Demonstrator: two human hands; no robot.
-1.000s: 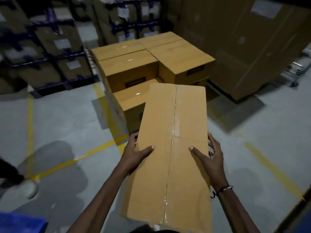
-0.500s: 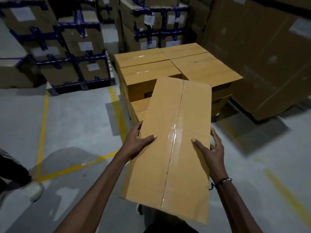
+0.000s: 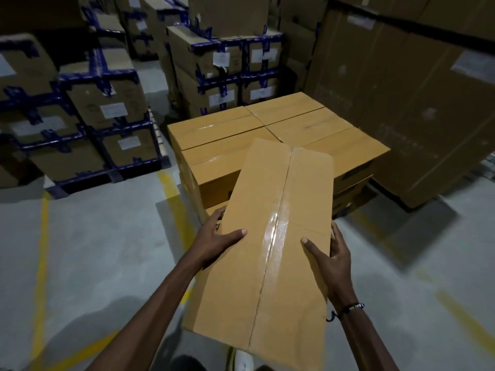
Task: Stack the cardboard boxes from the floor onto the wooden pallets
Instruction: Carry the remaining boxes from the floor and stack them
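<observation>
Cardboard, tan, long rectangular carried box (image 3: 270, 236) with a clear-taped centre seam: held in the air in front of the person, long axis pointing away, far end tilted up and overlapping the view of the stack behind it. Left hand (image 3: 214, 236) grips the left edge, thumb lying on the top face, fingers wrapped down the side. Right hand (image 3: 330, 257) grips the right edge the same way, thumb on top, fingers curled over the side; a dark beaded bracelet (image 3: 351, 307) sits on that wrist. Both forearms are bare.

Directly ahead is the stack of tan cardboard boxes (image 3: 235, 129), same colour and tape as the carried one, top layer packed edge to edge, at least two layers visible on the right side. Whatever it stands on is hidden; can't tell if a pallet is under it.

Grey concrete floor (image 3: 93, 250) with painted yellow lines (image 3: 40, 263) running past the stack on the left. Further left and behind: brown cartons bound with blue strapping (image 3: 107, 103), white labels on their faces, stacked several high. On the right, a very large brown cardboard crate (image 3: 415, 116) stands just beside the stack. Lighting is dim, background detail soft.
</observation>
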